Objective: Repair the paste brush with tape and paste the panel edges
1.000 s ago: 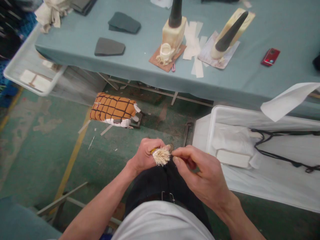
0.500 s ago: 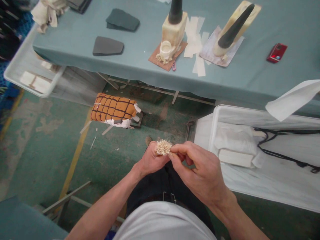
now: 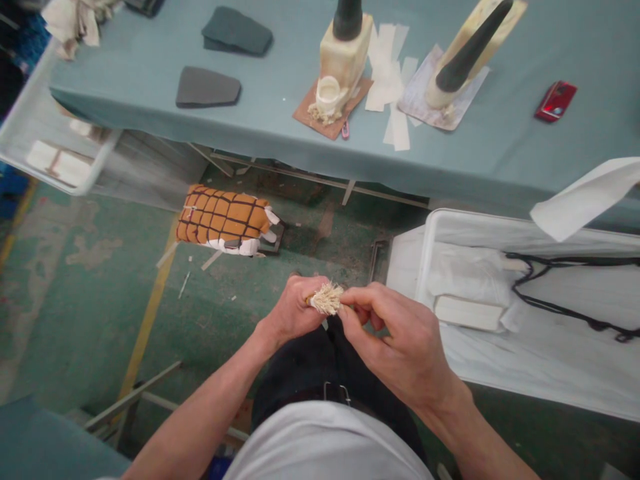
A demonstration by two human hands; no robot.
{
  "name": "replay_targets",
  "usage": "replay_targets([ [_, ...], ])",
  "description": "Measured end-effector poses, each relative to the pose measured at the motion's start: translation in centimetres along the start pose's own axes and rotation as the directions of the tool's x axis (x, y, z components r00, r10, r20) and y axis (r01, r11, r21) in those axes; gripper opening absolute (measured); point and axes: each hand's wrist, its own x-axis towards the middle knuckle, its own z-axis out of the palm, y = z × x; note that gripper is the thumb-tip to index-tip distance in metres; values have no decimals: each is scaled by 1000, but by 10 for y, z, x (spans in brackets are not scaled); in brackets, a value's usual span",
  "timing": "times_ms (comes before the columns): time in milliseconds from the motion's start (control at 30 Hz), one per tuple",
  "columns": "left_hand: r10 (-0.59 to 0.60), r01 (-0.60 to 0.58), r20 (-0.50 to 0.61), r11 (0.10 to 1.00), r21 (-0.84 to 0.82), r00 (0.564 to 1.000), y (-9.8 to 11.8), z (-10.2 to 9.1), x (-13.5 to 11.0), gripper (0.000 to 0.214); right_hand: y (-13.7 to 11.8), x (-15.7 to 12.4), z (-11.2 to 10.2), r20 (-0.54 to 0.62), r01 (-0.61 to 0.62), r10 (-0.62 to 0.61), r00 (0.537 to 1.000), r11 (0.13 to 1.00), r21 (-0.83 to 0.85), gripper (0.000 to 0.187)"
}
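My left hand (image 3: 296, 308) is closed around a brush with a tuft of pale, frayed bristles (image 3: 327, 299); its handle is hidden in the fist. The bristles point to the right, fanned out at the tip. From the right, my right hand (image 3: 393, 327) pinches the edge of the bristles between thumb and forefinger. Whether a loose bristle is between those fingertips is too small to make out. Both hands are in front of my waist, above the floor and short of the table.
Across the front runs a table with a blue-green cover (image 3: 270, 107). On it are cream containers with black tapered parts (image 3: 327, 57), paper strips (image 3: 383, 67), grey cut pieces (image 3: 207, 87) and a red device (image 3: 556, 101). A white bin (image 3: 425, 267) stands right; an orange checked cushion (image 3: 223, 215) lies low.
My left hand has turned slightly, so the bristles now show more from the side than end-on. The right hand keeps its pinch at the bristles. The view has shifted a little.
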Motion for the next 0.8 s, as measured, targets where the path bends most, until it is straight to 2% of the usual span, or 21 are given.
replay_targets([
  [167,3,-3,7,998,67,1000,-2,-1,1,26,1,3,1,17,36,-35,999,998,-58,16],
  [300,-3,1,14,991,134,1000,-7,-5,1,25,10,6,0,85,130,-112,990,962,-239,20],
  [400,-24,23,-1,978,207,1000,-16,-14,-2,20,24,9,-14,133,188,-148,980,903,-385,21],
  [467,-40,52,-50,964,261,998,-22,-21,-5,20,32,11,-27,117,155,-117,986,900,-406,18],
  [533,-39,70,-111,951,300,993,-27,-26,-7,25,34,13,-39,91,57,-29,995,947,-317,14],
  [600,-15,62,-149,946,318,989,-28,-26,-7,29,29,14,-44,109,-72,89,990,985,-155,12],
  [700,38,19,-168,945,326,985,-23,-18,-3,32,13,14,-36,197,-207,194,961,977,48,17],
  [800,87,-27,-168,944,329,982,-13,-12,2,34,0,13,-21,279,-266,220,935,954,140,24],
])
